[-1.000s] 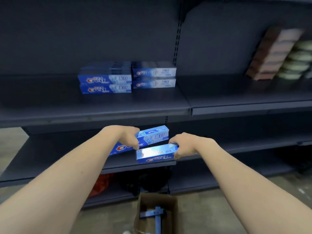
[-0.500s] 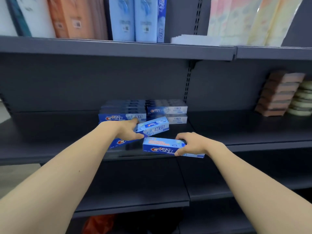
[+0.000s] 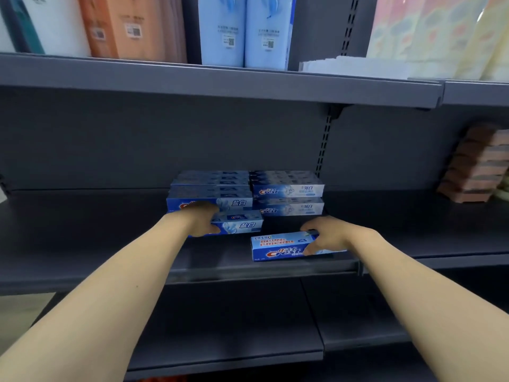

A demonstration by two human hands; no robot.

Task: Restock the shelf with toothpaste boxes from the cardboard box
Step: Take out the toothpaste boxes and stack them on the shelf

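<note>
"Crest" reads on the toothpaste box under the right hand — and on the stacked right-hand boxes; "盐白" stands on the left boxes; upper-shelf labels are illegible.

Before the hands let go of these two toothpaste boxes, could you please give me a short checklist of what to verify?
1. Left hand grips the blue salt-white toothpaste box: ok.
2. Right hand grips the blue Crest toothpaste box: ok.
3. Left-hand box sits squarely against the stacked blue toothpaste boxes: cannot tell.
4. Right-hand box rests fully on the dark grey metal shelf: cannot tell.
5. Right-hand box lined up in front of the paler stacked toothpaste boxes: not ok, a gap remains.
</note>
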